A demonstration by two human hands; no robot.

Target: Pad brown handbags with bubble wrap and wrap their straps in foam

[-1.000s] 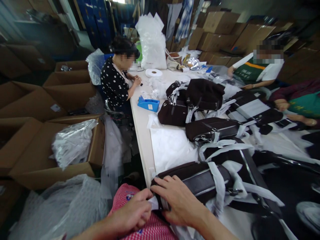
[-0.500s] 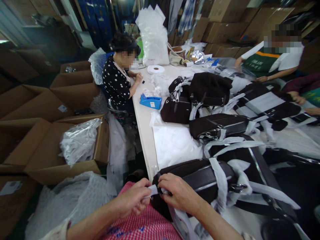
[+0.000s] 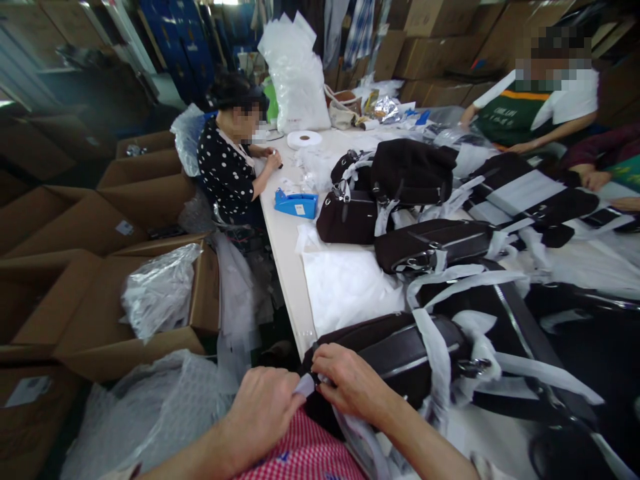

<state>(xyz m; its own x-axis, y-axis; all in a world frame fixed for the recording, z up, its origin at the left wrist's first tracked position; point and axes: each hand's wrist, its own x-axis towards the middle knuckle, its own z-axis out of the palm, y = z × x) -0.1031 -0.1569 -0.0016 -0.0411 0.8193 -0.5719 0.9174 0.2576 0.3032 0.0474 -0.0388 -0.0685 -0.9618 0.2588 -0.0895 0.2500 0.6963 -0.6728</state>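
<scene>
A dark brown bag [image 3: 395, 351] with a leather panel and a zip lies at the near table edge, its end toward me. My left hand [image 3: 263, 408] is closed, pinching a white wrapping strip [image 3: 305, 385] at that end. My right hand [image 3: 350, 383] curls over the same end just to the right. Its fingers grip the bag there; the small hardware under them is mostly hidden. Another white strip [image 3: 367, 443] hangs below my right wrist. White wrap [image 3: 434, 350] also goes round the bag's strap farther along.
More wrapped dark bags [image 3: 435, 247] cover the right of the white table [image 3: 285, 267]. A blue tape dispenser [image 3: 296, 204], a white roll [image 3: 304, 139] and white sheets [image 3: 350, 287] lie beyond. Open cartons [image 3: 135, 293] and bubble wrap [image 3: 145, 413] stand left. Co-workers sit around the table.
My left hand has turned over, its back now upward, and its fingers have closed more round the strip. My right hand stays on the bag's end. The view has shifted slightly.
</scene>
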